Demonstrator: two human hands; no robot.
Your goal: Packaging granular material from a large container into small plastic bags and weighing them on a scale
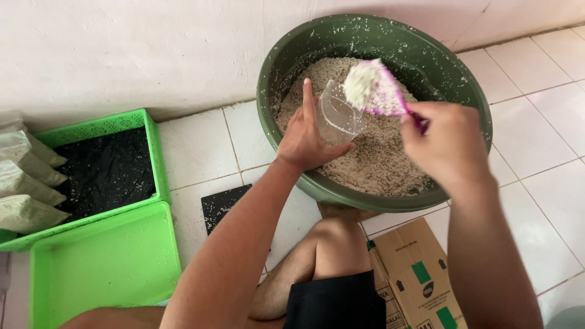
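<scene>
A large dark green basin (286,55) stands on the tiled floor against the wall, holding pale grainy material (381,158). My left hand (308,137) grips a clear plastic bag (338,116) held open over the basin. My right hand (448,143) holds a pink scoop (378,88) heaped with the grainy material, tilted just above the bag's mouth.
Two bright green trays lie at the left: the far one (149,140) has a black liner and several filled bags (24,183), the near one (103,262) is bare. A black sheet (222,204) lies on the tiles. A cardboard box (414,268) sits beside my knee (335,237).
</scene>
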